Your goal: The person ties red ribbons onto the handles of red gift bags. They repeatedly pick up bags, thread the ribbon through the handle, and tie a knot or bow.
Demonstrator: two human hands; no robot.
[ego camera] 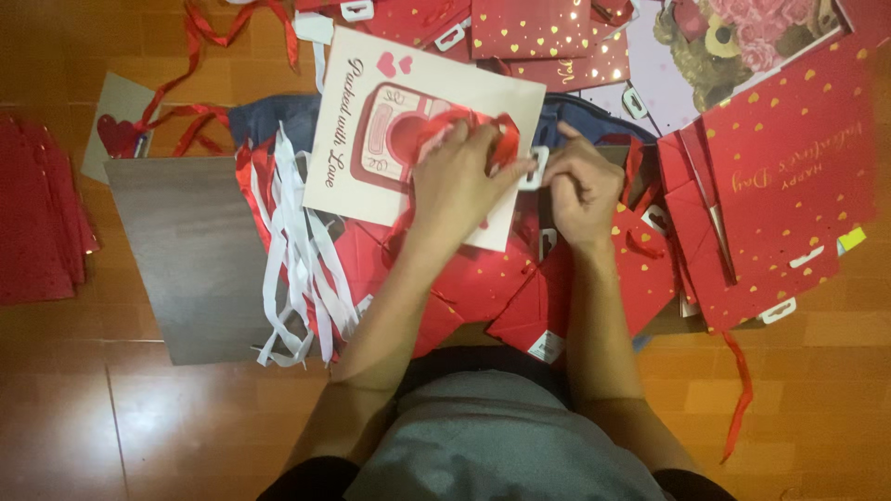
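Observation:
A cream paper gift bag (371,102) with a pink camera picture lies flat in front of me on a heap of red bags. My left hand (457,176) rests on it and pinches a red ribbon (506,141) at the bag's edge. My right hand (580,181) is just to the right, fingers closed on a small white plastic handle tab (536,167) at the same edge. Both hands nearly touch.
A bundle of white and red ribbons (297,250) lies to the left on a dark board (186,250). Red heart-print gift bags (789,176) are piled at right and top. A stack of red bags (37,213) sits far left on the wooden floor.

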